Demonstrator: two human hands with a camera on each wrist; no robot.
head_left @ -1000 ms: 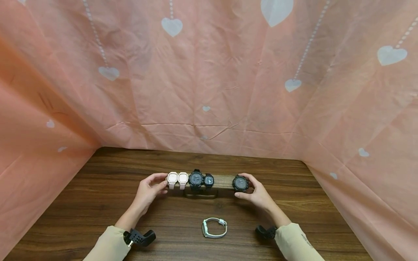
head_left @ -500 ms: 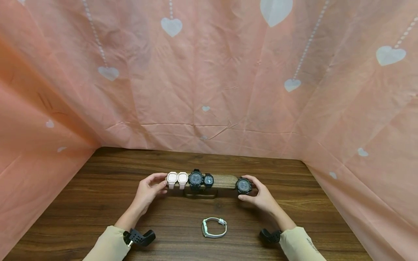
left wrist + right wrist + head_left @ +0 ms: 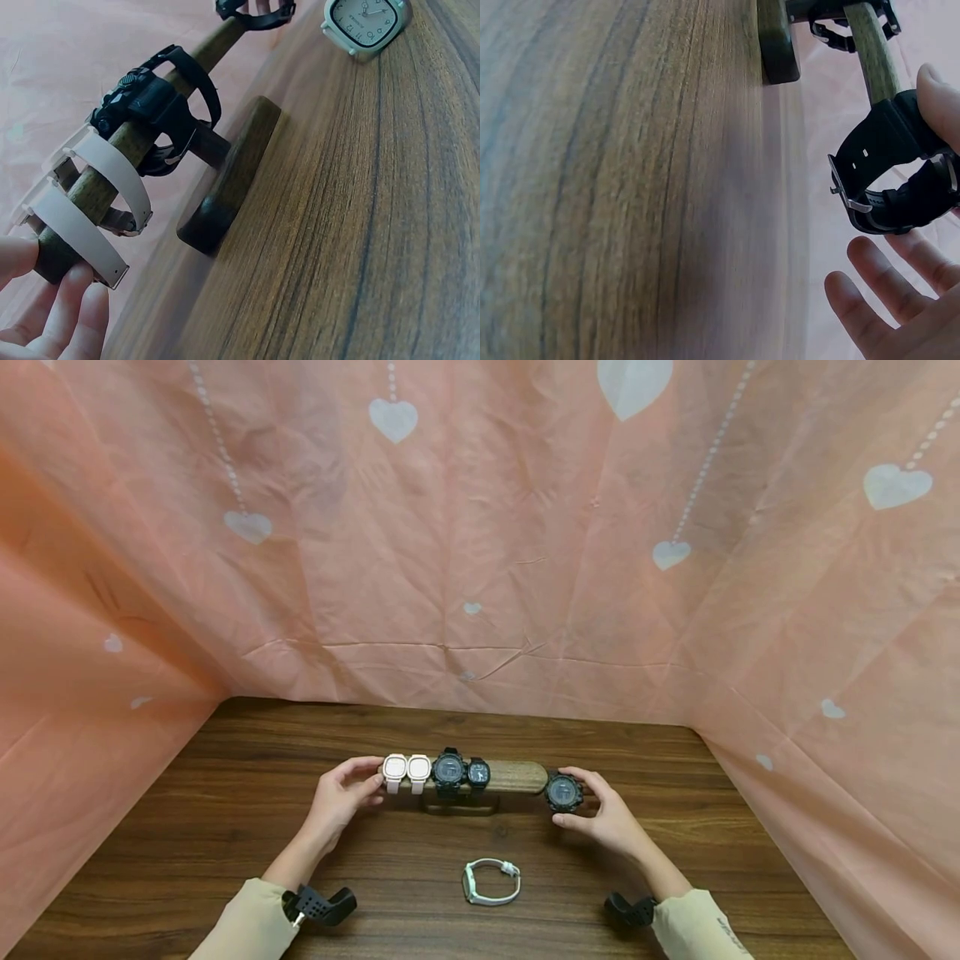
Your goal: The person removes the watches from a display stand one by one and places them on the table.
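Note:
A wooden watch stand [image 3: 516, 776] bears two white watches [image 3: 419, 768] at its left end, then a large black watch [image 3: 449, 770] and a smaller black one beside it. My left hand [image 3: 341, 793] grips the bar's left end; in the left wrist view its fingertips [image 3: 73, 289] lie against the bar below the outermost white strap. With my right hand [image 3: 603, 810] I hold another black watch [image 3: 564, 792] just off the bar's right end. Its buckled strap [image 3: 889, 142] forms a loop in the right wrist view, thumb on top and several fingers below.
A white watch with its strap closed [image 3: 491, 883] lies on its side on the wooden table [image 3: 420, 927], in front of the stand. Behind and at both sides hangs a pink curtain [image 3: 480, 543] with white hearts. Black wrist mounts [image 3: 322, 906] sit on both forearms.
My right hand has drawn the black watch to the right and slightly toward me, off the bar's right end. The left hand keeps its grip on the stand.

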